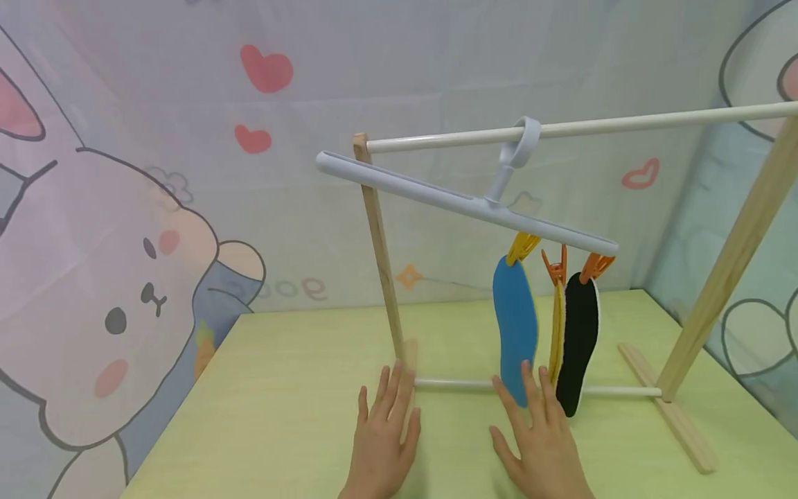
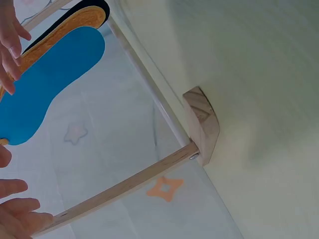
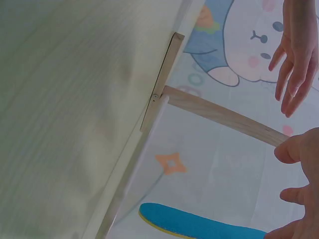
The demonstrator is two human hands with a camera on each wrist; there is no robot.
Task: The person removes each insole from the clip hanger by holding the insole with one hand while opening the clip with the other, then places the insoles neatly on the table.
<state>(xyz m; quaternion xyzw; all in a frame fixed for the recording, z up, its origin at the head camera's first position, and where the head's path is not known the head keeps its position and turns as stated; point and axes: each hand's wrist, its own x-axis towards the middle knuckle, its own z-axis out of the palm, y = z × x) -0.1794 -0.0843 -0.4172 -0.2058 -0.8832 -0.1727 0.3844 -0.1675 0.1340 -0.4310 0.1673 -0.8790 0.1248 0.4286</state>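
Blue insole (image 1: 515,315) near right grip (image 1: 541,443), left grip (image 1: 382,440) apart, both unclenched, tabletop (image 1: 293,388) stretching wide to left edge

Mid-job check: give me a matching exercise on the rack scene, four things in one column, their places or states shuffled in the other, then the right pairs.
Things
1. Hanger
2. Blue insole
3. Black insole
4. Left hand

Places or states
A. Hangs from an orange clip
B. Gripping nothing
C. Hooked over the top rail, tilted
D. Hangs from a yellow clip

Pairs: 1-C, 2-D, 3-A, 4-B
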